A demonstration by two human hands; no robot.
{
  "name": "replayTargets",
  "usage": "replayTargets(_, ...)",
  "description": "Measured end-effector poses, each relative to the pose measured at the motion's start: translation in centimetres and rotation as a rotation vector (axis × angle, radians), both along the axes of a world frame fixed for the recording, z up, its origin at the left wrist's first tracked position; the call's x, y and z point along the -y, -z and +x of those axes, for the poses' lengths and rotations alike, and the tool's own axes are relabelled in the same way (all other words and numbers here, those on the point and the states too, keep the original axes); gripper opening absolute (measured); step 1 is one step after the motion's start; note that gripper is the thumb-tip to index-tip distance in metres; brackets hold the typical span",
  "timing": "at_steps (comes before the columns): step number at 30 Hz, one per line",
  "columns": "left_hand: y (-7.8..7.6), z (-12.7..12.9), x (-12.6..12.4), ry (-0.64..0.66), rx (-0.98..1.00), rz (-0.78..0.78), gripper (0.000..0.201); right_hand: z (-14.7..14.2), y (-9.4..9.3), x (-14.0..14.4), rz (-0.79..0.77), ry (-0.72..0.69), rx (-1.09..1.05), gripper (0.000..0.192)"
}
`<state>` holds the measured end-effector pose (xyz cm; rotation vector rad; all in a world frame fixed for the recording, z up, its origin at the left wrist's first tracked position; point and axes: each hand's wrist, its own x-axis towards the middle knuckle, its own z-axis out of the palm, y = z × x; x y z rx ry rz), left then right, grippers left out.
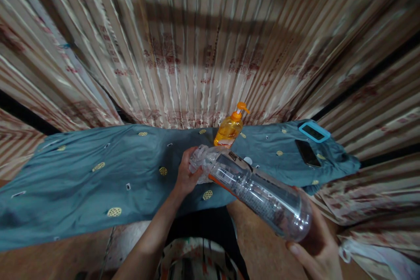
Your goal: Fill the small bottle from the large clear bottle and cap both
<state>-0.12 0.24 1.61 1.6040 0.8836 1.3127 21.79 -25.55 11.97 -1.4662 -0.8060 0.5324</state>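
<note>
Two hands hold one clear plastic bottle [262, 194] aslant above the near edge of one patterned teal cloth [78, 183].
The left hand [187, 176] has its fingers closed around the narrow end, where crinkled clear plastic shows, whether part of the bottle or separate cannot be told; the right hand [321, 240] grips the base, most fingers hidden behind it. On the cloth stand one orange pump bottle [228, 132], just beyond the neck, and, well to the right, one black smartphone [307, 153] beside one blue-framed rectangular device [314, 131].
</note>
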Motion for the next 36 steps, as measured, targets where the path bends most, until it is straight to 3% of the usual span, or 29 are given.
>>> replayTargets(15, 0.1, 0.1, 0.0, 0.001, 0.007, -0.018, 0.066, 0.0, 0.0, -0.1, 0.024, -0.014, 0.049, 0.086)
replayTargets(27, -0.3, 0.3, 0.3, -0.022, -0.003, -0.033, 0.066, 1.0, 0.6, 0.5, -0.063, -0.055, 0.054, 0.096)
replayTargets(36, -0.3, 0.3, 0.3, -0.031, -0.017, -0.044, 0.064, 1.2, 0.4, 0.4, -0.037, -0.042, 0.090, 0.086)
